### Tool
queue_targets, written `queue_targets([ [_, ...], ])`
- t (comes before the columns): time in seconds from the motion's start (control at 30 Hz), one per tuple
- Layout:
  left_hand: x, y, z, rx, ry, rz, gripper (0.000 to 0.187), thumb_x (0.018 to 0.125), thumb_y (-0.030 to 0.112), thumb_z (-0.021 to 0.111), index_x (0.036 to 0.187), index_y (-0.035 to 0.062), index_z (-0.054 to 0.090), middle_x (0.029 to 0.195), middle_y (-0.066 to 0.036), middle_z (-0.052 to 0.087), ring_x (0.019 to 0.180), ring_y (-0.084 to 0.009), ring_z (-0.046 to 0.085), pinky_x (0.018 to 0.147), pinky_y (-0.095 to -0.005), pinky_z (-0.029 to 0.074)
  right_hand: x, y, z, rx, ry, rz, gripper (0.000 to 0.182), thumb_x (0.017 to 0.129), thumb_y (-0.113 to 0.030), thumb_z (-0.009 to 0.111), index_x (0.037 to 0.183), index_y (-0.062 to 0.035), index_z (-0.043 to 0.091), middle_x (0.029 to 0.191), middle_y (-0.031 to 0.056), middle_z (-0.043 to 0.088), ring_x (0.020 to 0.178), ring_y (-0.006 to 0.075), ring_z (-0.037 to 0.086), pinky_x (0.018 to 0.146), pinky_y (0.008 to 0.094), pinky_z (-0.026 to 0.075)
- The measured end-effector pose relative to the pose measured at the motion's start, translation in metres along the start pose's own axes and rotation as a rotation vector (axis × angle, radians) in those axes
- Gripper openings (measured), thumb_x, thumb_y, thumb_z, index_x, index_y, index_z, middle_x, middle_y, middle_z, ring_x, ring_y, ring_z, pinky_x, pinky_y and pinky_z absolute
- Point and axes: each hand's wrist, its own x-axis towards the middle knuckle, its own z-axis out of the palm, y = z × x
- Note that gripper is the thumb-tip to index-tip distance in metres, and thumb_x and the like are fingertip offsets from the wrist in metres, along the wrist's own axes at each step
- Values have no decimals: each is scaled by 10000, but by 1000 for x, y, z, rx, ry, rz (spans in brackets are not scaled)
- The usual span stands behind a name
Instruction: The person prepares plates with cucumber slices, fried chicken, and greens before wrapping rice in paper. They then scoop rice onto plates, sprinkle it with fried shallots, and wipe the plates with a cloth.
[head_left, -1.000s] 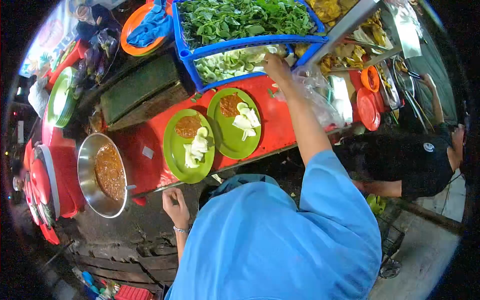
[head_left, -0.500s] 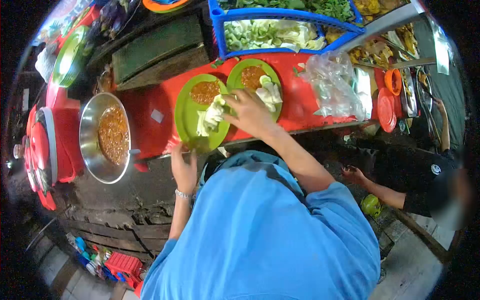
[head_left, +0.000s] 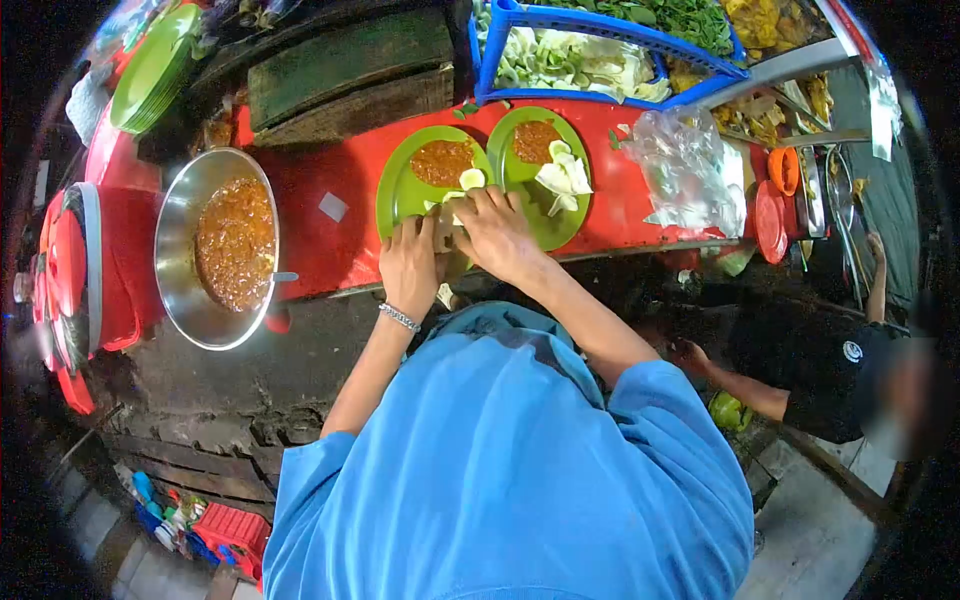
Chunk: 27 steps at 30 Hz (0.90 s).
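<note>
Both of my hands are over the near part of the left green plate [head_left: 397, 190], which holds orange-red sauce [head_left: 442, 162] and pale cut cabbage [head_left: 472, 180]. My left hand [head_left: 408, 265], with a bracelet at the wrist, has its fingers curled down at the cabbage. From the other side, my right hand [head_left: 497, 235] closes its bent fingers on the same pieces. My fingertips and most of this cabbage are hidden. Beside it, the right green plate [head_left: 570, 215] carries sauce [head_left: 535, 141] and cabbage pieces [head_left: 565, 177], untouched by either hand.
A steel bowl of sauce [head_left: 236, 245] with a handle over its rim stands left on the red table [head_left: 335, 262]. Behind the plates is a blue basket [head_left: 488, 70] of cut vegetables. A plastic bag [head_left: 690, 175] lies right; another person's arm [head_left: 745, 388] is farther right.
My left hand has moved from the left plate's near edge up onto the cabbage. My right hand has drawn nearer to it and lower. The view has shifted slightly.
</note>
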Motion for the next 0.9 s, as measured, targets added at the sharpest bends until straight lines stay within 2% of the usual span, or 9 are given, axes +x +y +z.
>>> queue_targets([
  [0.13, 1, -10, 13, -74, 55, 25, 502, 694, 20, 648, 1187, 48, 559, 981, -153, 588, 904, -328, 598, 767, -430, 494, -4, -6, 1, 31, -163, 4, 616, 685, -272, 766, 1229, -50, 581, 1140, 157, 550, 1121, 321, 453, 918, 445, 400],
  [0.27, -3, -8, 6, -185, 111, 39, 433, 711, -22, 608, 1140, 26, 581, 961, -185, 610, 897, -364, 598, 749, -442, 495, -16, -17, 14, -21, -111, -9, 418, 756, -193, 655, 1142, -42, 604, 1070, 158, 553, 1035, 303, 504, 913, 437, 431],
  [0.3, -6, -3, 4, -227, 93, -56, 384, 720, -22, 609, 1099, 40, 608, 996, -191, 615, 908, -381, 598, 768, -448, 490, -17, -23, 9, -91, -67, -37, 315, 775, -151, 597, 1068, -38, 612, 1002, 139, 555, 983, 291, 519, 894, 431, 444],
  [0.43, -14, 19, -3, -262, 126, -149, 366, 752, 2, 643, 1112, 57, 611, 972, -180, 619, 911, -369, 600, 764, -442, 486, -23, -9, 14, -61, -37, -138, 305, 774, -119, 596, 1058, -8, 602, 1000, 110, 566, 995, 264, 515, 871, 418, 465],
  [0.53, -12, 45, -4, -328, 163, -152, 418, 711, -91, 604, 1109, 38, 609, 1013, -194, 624, 938, -405, 589, 791, -448, 487, -33, 1, -4, 254, 28, -29, 347, 748, -60, 626, 1087, 7, 596, 1026, 146, 583, 1011, 310, 535, 870, 429, 472],
  [0.6, -2, 61, -4, -320, 158, -117, 437, 728, -77, 615, 1150, 37, 603, 977, -182, 625, 884, -360, 607, 784, -413, 496, -39, 17, -17, 673, 56, 178, 382, 715, -5, 654, 1092, 15, 597, 1052, 196, 595, 1023, 377, 548, 879, 447, 467],
  [0.73, 29, 107, -10, -583, 237, -35, 416, 831, 40, 666, 1233, 23, 562, 897, -118, 618, 794, -236, 591, 743, -359, 486, -30, 86, -54, 722, 203, 326, 339, 741, -13, 661, 1074, 31, 615, 966, 222, 648, 939, 392, 607, 844, 445, 487],
  [0.8, 35, 119, -13, -661, 346, -42, 393, 850, 29, 653, 1230, 7, 556, 885, -111, 634, 780, -215, 595, 729, -348, 489, -4, 127, -83, 534, 316, 374, 297, 766, -60, 659, 1044, 34, 612, 970, 243, 639, 933, 391, 612, 820, 441, 495],
  [0.9, 20, 126, -12, -719, 385, -93, 356, 877, 24, 624, 1224, -12, 551, 877, -117, 644, 765, -211, 602, 713, -341, 490, 56, 195, -98, 103, 201, 434, 391, 812, -201, 651, 1137, 5, 586, 1005, 259, 639, 973, 399, 617, 871, 461, 484],
])
